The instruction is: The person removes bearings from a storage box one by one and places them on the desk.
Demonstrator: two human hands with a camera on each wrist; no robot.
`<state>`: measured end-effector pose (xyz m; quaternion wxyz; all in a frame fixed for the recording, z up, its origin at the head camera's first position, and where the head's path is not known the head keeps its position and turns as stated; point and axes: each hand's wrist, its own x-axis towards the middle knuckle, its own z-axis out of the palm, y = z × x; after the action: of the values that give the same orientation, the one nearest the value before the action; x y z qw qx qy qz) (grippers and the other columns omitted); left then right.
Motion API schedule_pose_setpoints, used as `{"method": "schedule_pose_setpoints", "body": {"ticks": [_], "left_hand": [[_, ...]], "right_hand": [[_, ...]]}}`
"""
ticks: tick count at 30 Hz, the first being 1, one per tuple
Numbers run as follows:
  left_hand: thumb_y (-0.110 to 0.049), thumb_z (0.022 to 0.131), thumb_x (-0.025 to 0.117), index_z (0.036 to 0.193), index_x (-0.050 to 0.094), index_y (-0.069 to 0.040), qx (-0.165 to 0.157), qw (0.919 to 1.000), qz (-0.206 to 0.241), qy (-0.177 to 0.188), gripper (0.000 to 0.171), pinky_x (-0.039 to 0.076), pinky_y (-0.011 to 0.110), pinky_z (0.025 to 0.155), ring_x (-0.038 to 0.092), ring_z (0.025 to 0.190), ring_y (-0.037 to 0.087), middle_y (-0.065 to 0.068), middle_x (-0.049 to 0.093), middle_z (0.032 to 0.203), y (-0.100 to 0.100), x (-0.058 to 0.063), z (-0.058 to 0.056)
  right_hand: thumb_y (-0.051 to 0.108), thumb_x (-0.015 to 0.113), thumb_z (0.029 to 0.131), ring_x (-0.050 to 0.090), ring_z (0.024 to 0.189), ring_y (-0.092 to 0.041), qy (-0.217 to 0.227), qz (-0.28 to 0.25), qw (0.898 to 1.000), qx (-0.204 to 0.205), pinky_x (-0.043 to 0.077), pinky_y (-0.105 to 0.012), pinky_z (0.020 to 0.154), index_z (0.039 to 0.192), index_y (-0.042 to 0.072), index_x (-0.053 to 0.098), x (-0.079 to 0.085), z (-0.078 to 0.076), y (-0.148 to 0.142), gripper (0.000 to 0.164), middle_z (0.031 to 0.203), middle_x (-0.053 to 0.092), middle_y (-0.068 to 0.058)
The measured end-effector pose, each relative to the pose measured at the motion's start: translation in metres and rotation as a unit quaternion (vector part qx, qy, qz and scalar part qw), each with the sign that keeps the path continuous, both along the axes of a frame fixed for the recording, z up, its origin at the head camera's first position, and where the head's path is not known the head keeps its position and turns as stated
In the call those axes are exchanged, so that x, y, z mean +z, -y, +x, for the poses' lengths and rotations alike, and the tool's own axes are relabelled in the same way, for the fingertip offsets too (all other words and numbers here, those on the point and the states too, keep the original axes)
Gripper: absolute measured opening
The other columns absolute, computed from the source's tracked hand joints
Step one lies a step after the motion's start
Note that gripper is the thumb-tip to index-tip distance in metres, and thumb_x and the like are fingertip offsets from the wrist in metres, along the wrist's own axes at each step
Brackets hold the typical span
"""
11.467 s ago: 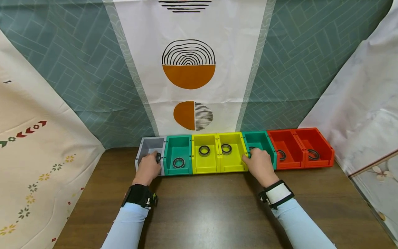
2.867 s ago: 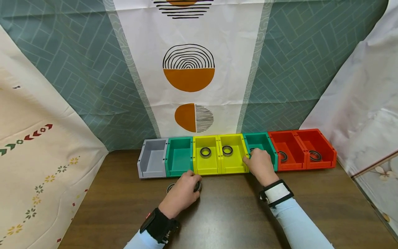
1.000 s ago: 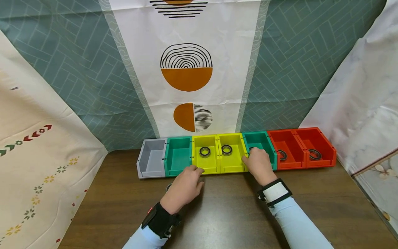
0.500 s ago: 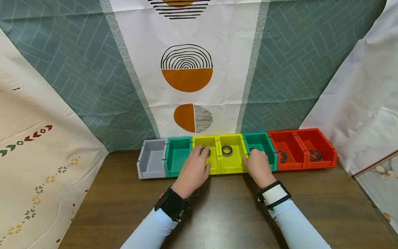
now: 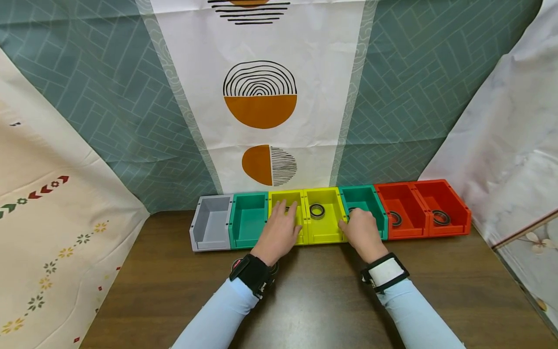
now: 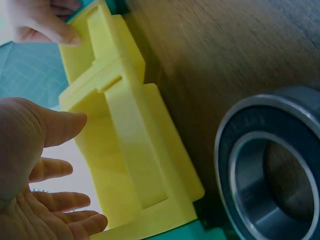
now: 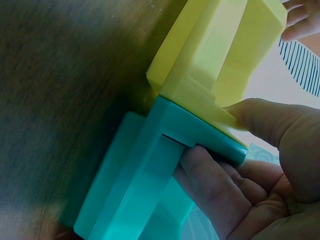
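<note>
What counts most, I judge, is how the ring (image 5: 287, 209) in the left yellow bin (image 5: 302, 239) lies from my left hand (image 5: 278, 233): straight ahead, right by the fingertips, only a dark sliver of it showing between them. Being round, it offers no long axis to line up with, so any side should suit a pinch equally well; whether I touch it I cannot tell, nor whether it lies quite flat. My left hand is clearly the nearer one, reaching forward over the front lip, back of the hand up, fingers spread and nearly straight, thumb out to the right, nothing seen in its grip. Two loose rings (image 5: 275, 268) lie on the table (image 5: 305, 300) closer to me, partly hidden by my left wristband (image 5: 250, 272). My right hand (image 5: 361, 230) is off to the right, pinching the wall (image 7: 200, 124) where the right yellow bin (image 5: 327, 236) and the right green bin (image 5: 359, 194) meet, thumb on the yellow side, fingers curled inside the green, which I take to steady the row, while a second ring (image 5: 317, 217) sits in the right yellow bin, between my hands
</note>
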<state>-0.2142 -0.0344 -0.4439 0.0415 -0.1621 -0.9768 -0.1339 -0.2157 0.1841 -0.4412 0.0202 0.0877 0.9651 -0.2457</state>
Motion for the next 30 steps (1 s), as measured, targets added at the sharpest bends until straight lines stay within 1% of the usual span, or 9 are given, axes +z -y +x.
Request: {"method": "schedule_pose_setpoints", "body": {"ticks": [4, 9, 14, 18, 22, 25, 30], "left_hand": [[-0.033, 0.092, 0.057, 0.145, 0.032, -0.012, 0.001, 0.9998, -0.016, 0.015, 0.063, 0.03, 0.046, 0.11, 0.026, 0.139, 0.038, 0.02, 0.027, 0.15, -0.002, -0.005, -0.006], [-0.032, 0.092, 0.056, 0.145, 0.03, -0.01, 0.001, 0.9988, -0.031, 0.038, 0.063, 0.029, 0.047, 0.111, 0.025, 0.139, 0.04, 0.023, 0.026, 0.15, -0.007, -0.009, -0.013], [-0.03, 0.092, 0.056, 0.146, 0.028, -0.008, 0.003, 0.9977, -0.044, 0.052, 0.065, 0.031, 0.048, 0.11, 0.026, 0.138, 0.042, 0.024, 0.027, 0.149, -0.011, -0.013, -0.019], [-0.03, 0.092, 0.056, 0.147, 0.025, -0.008, 0.012, 0.9962, -0.044, 0.074, 0.067, 0.032, 0.049, 0.108, 0.025, 0.138, 0.043, 0.024, 0.024, 0.149, -0.014, -0.016, -0.023], [-0.03, 0.092, 0.055, 0.147, 0.025, -0.008, 0.021, 0.9948, -0.043, 0.09, 0.066, 0.032, 0.05, 0.109, 0.022, 0.138, 0.045, 0.026, 0.022, 0.15, -0.015, -0.02, -0.027], [-0.03, 0.092, 0.055, 0.147, 0.025, -0.008, 0.029, 0.994, -0.035, 0.1, 0.066, 0.03, 0.051, 0.11, 0.019, 0.139, 0.046, 0.027, 0.019, 0.15, -0.016, -0.021, -0.029], [-0.03, 0.092, 0.055, 0.147, 0.024, -0.01, 0.044, 0.9904, -0.015, 0.13, 0.067, 0.026, 0.052, 0.111, 0.014, 0.14, 0.046, 0.026, 0.014, 0.152, -0.018, -0.022, -0.033]], "right_hand": [[0.032, 0.064, 0.086, 0.054, 0.062, -0.022, -0.002, -0.002, 1.0, 0.003, 0.042, -0.025, 0.046, 0.092, -0.005, 0.062, 0.0, 0.0, 0.0, 0.037, 0.072, 0.055, -0.012], [0.032, 0.063, 0.087, 0.053, 0.061, -0.022, 0.002, -0.006, 1.0, 0.003, 0.042, -0.025, 0.046, 0.089, -0.003, 0.061, 0.001, 0.001, 0.0, 0.035, 0.069, 0.053, -0.01], [0.032, 0.063, 0.087, 0.053, 0.061, -0.022, 0.004, -0.008, 1.0, 0.003, 0.042, -0.025, 0.047, 0.088, -0.003, 0.061, 0.002, 0.001, -0.001, 0.035, 0.067, 0.052, -0.01], [0.032, 0.063, 0.087, 0.053, 0.062, -0.022, 0.008, -0.014, 1.0, 0.001, 0.043, -0.024, 0.047, 0.091, -0.003, 0.061, 0.002, 0.001, -0.001, 0.035, 0.069, 0.053, -0.011], [0.032, 0.063, 0.087, 0.054, 0.061, -0.021, 0.011, -0.016, 1.0, -0.001, 0.043, -0.024, 0.047, 0.09, -0.003, 0.061, 0.0, 0.001, -0.002, 0.035, 0.069, 0.053, -0.01], [0.032, 0.063, 0.087, 0.053, 0.06, -0.021, 0.01, -0.015, 1.0, -0.003, 0.043, -0.024, 0.047, 0.087, -0.002, 0.061, -0.001, 0.0, -0.002, 0.034, 0.067, 0.052, -0.01], [0.032, 0.062, 0.087, 0.054, 0.06, -0.021, 0.013, -0.017, 1.0, -0.004, 0.043, -0.023, 0.046, 0.09, -0.002, 0.062, -0.001, -0.001, -0.002, 0.034, 0.068, 0.053, -0.01]]}}
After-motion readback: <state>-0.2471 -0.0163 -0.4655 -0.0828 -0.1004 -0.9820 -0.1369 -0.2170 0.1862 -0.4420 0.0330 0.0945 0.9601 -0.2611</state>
